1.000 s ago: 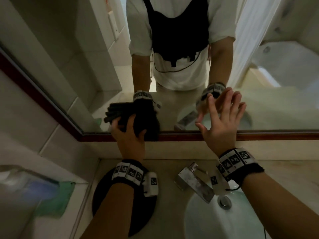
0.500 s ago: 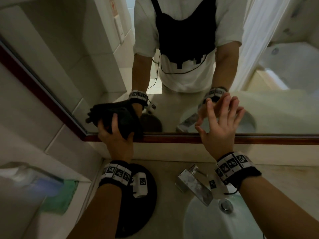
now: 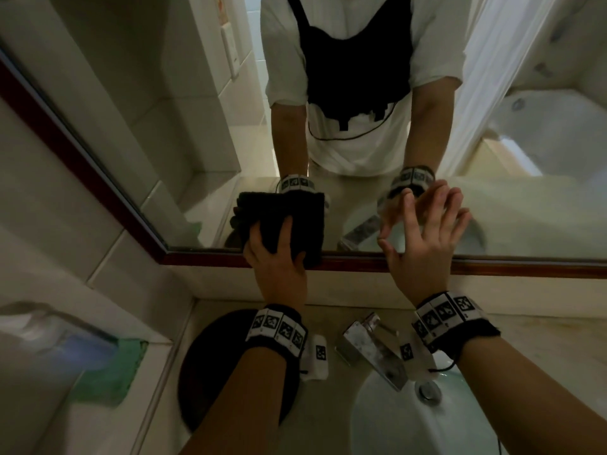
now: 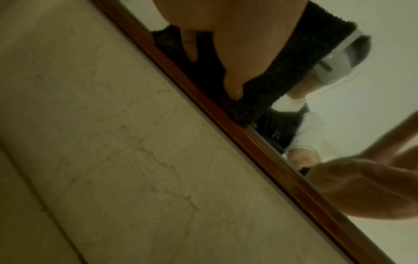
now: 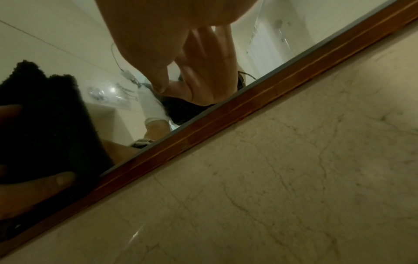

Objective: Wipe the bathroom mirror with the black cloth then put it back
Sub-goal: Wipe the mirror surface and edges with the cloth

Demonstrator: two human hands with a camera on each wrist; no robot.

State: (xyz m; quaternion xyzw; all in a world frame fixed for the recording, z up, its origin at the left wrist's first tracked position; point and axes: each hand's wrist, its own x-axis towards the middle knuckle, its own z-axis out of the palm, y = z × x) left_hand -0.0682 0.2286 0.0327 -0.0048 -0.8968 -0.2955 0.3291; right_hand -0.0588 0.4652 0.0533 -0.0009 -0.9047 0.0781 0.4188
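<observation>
Two hands at the mirror [image 3: 377, 93], left hand [image 3: 279, 267] gripped black cloth [image 3: 295, 221] against glass by lower frame [image 3: 361, 262], right hand [image 3: 423, 244] flat, fingers spread wide

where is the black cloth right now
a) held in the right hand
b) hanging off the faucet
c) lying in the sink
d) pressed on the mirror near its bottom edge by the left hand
d: the left hand grips the black cloth against the mirror just above its wooden frame, while the right hand rests open on the glass.
</observation>
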